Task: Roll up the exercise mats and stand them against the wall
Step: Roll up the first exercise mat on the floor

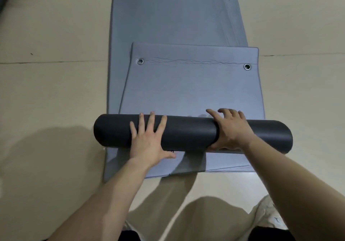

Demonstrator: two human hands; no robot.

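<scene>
While the upper grey mat (194, 84) lies partly unrolled on top of a second grey mat (173, 11), its rolled part (186, 133) shows as a dark cylinder lying crosswise near the person's knees, roughly at the middle of the scene. About half of the top mat, judging by the flat stretch running toward twelve o'clock up to the two metal eyelets (140, 61), is left to take in. The left hand (149, 140) rests flat and splayed on the roll, fingers spread over its crest, not clenched. The right hand (230, 130) wraps over the roll from above, fingers curled past the far side and thumb apparently tucked under the near side, so it is grasping the roll. Both mats lie on a pale floor (52, 95).

To do this step well, I would push evenly with both palms toward twelve o'clock, keeping the cylinder square to the mat's long edges. The roll's ends already overhang at three and nine o'clock, so any skew could telescope it. Firm downward pressure keeps the winding tight.
</scene>
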